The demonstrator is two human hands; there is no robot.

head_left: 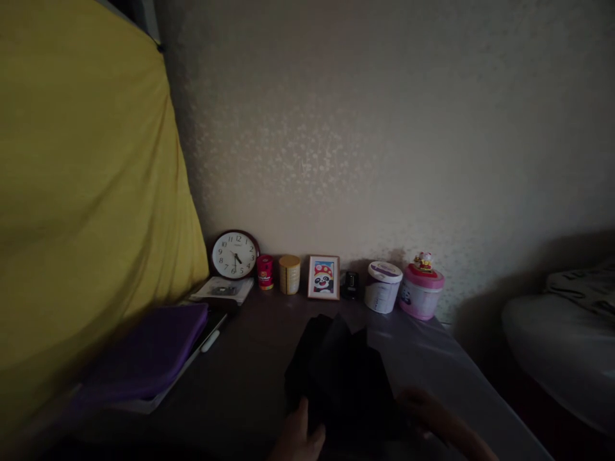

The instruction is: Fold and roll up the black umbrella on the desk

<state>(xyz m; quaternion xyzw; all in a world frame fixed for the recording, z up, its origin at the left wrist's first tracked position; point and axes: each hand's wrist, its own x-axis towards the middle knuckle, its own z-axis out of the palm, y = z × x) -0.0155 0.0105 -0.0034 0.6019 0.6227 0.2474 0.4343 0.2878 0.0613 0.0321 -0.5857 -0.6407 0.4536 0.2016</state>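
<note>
A black, soft, folded item [341,378], like cloth or a fabric bag, stands up in loose peaks at the front middle of the table. It is too dark to tell its exact kind. My left hand [300,434] grips its lower left side, thumb pointing up along the fabric. At its lower right edge is my right hand [430,415], fingers curled in against the fabric and dim, slightly blurred. The lower part of the item fades into shadow between both hands.
On the grey-covered table [259,358], a purple case [148,349] lies at left by a yellow curtain [86,179]. Along the wall stand a clock [235,255], a red tin [264,273], a yellow canister [289,275], a panda picture frame [323,278], a white-lidded tub [383,288] and a pink tub [421,294].
</note>
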